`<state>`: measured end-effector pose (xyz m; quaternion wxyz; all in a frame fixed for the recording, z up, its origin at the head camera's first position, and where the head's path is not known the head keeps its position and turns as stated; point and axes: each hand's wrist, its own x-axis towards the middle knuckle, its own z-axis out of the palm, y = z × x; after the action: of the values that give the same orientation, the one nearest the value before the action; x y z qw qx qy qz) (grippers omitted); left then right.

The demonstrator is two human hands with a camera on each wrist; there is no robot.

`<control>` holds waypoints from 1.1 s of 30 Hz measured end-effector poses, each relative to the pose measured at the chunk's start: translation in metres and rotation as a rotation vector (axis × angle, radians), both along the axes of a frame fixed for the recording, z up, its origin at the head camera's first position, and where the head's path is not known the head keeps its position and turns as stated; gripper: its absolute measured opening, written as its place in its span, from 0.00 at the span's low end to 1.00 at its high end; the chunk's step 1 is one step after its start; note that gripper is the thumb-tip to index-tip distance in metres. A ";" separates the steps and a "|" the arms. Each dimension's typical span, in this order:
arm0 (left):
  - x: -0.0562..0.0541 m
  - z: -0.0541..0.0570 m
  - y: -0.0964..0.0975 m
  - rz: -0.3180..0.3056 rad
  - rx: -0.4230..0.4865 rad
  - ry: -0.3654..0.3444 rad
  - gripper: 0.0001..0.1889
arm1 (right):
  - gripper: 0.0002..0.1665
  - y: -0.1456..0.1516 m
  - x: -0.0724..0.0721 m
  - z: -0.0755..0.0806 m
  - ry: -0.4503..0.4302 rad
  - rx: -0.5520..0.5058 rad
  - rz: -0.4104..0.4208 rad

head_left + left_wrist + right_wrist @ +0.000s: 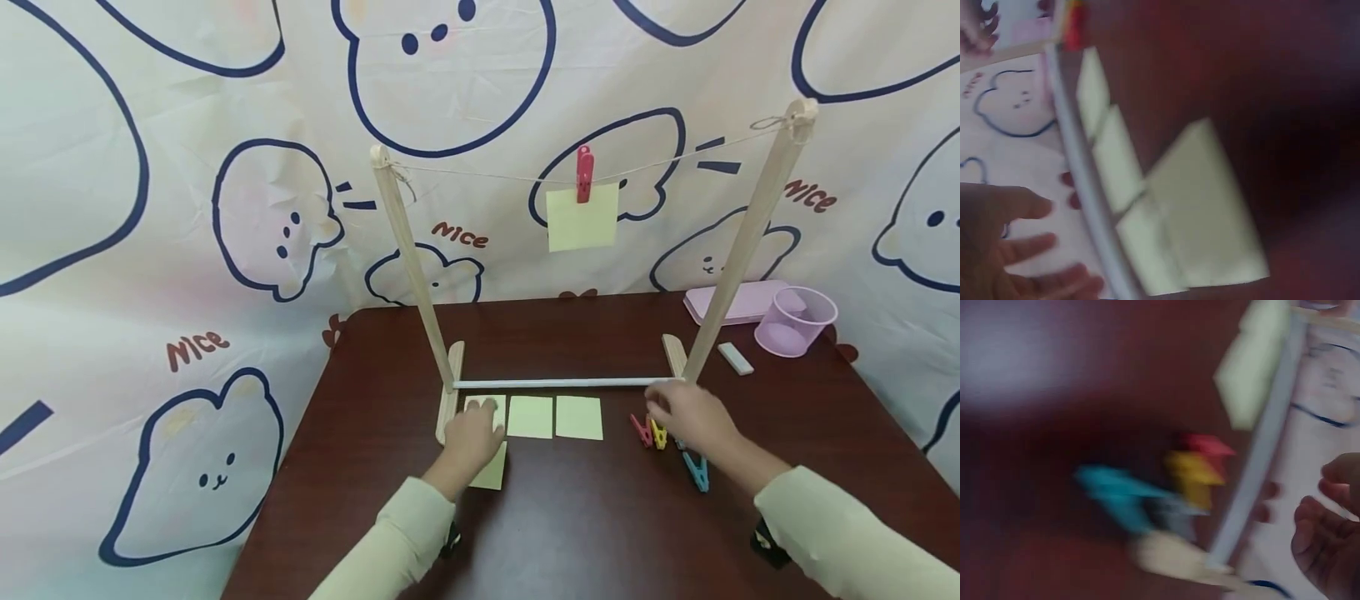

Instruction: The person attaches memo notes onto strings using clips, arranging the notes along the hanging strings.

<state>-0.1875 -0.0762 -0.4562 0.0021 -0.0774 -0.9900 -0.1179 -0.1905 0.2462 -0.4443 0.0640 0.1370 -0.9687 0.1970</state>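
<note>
My left hand point(472, 435) hovers over the leftmost of several pale yellow paper squares point(531, 417); its fingers are spread and hold nothing in the left wrist view. Another square point(489, 468) lies nearer me, below that row. Over the right part of the table is my right hand point(692, 417), fingers loosely bent with nothing between them in the right wrist view. Beside and beneath it lie a red clothespin point(642, 430), a yellow clothespin point(658, 434), a blue clothespin point(697, 472) and a grey one point(1175, 515), blurred.
Two wooden posts point(417, 271) carry a string point(480, 174), where a red clothespin point(584, 173) holds up a yellow square point(582, 220). A white rod point(562, 383) joins the posts low down. Behind the right post are a pink case point(750, 298), a purple cup point(795, 325) and a white block point(736, 358).
</note>
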 end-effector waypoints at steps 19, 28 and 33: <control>0.025 -0.052 -0.004 0.295 0.033 -0.127 0.36 | 0.15 0.015 0.021 -0.077 -0.007 0.119 -0.144; 0.023 -0.052 -0.010 0.288 0.150 -0.074 0.30 | 0.14 0.007 0.019 -0.080 0.043 0.129 -0.138; 0.024 -0.047 -0.012 0.246 0.194 -0.067 0.19 | 0.15 0.005 0.015 -0.081 0.050 0.135 -0.137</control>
<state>-0.1638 -0.0884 -0.5027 -0.0092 0.0491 -0.9754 -0.2145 -0.1754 0.2509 -0.5257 0.0923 0.0795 -0.9849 0.1232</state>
